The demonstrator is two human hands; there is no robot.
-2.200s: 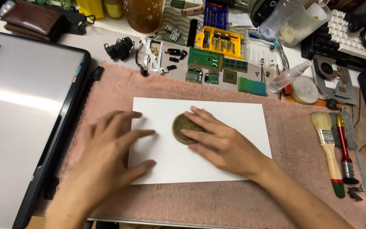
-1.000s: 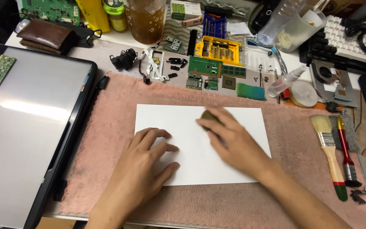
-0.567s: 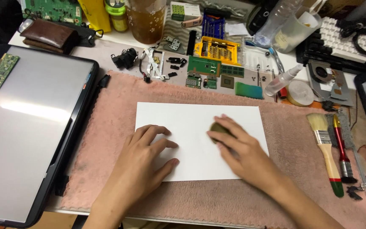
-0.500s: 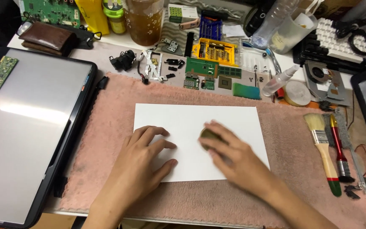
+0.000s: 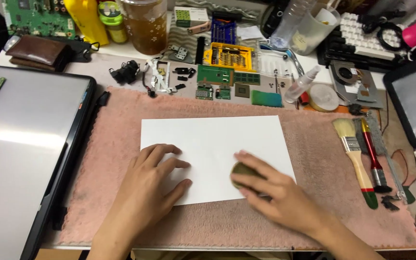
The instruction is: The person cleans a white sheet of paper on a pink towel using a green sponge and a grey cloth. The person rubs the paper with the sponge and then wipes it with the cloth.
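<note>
I see the paper sheet (image 5: 213, 144) lying on the towel (image 5: 314, 144); a disc (image 5: 240, 172) sits on its right part; brushes (image 5: 357, 159) lie right; a screen (image 5: 25, 144) lies left; circuit boards (image 5: 227, 79) lie behind.

I have one view only, from the camera on the wearer's head, so nothing overlaps with a second angle. It looks steeply down and forward over the table (image 5: 97, 65), close enough that both forearms enter from the bottom edge. The pink mat (image 5: 343, 202) fills the middle of the frame, with the white sheet (image 5: 213, 144) near centre. The far clutter runs along the top edge, and a laptop lid (image 5: 25, 149) is cut by the left edge.
</note>
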